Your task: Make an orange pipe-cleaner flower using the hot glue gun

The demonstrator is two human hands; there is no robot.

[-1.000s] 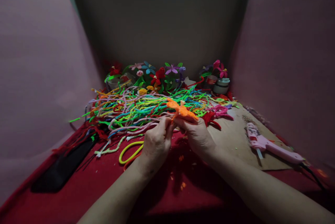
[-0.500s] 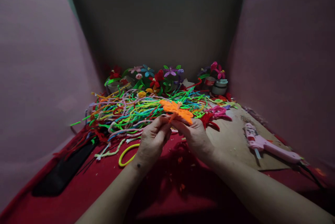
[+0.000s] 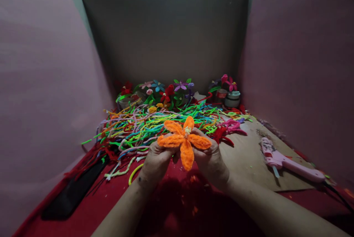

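Note:
An orange pipe-cleaner flower [image 3: 188,159] faces me, its several fuzzy petals spread around a cluster of pale yellow stamens. My left hand [image 3: 158,161] is closed behind the petals on the left, and my right hand [image 3: 211,161] is closed behind them on the right. Both grip the flower from below and behind; the petals hide the fingertips and the stem. Just beyond the hands lies a big heap of coloured pipe cleaners [image 3: 149,122]. A yellow ring [image 3: 133,174] rests beside my left wrist, partly covered by it.
At right, a pink glue gun [image 3: 293,165] lies on a cardboard sheet [image 3: 243,152]. A dark phone-like slab [image 3: 73,192] is at left on the red cloth [image 3: 110,200]. Finished pipe-cleaner flowers [image 3: 181,85] and a small jar [image 3: 232,98] stand along the back panel.
The orange flower has been tilted from nearly edge-on to facing me, so its petals and stamens show fully. Both hands keep hold of it. My view has tipped slightly upward.

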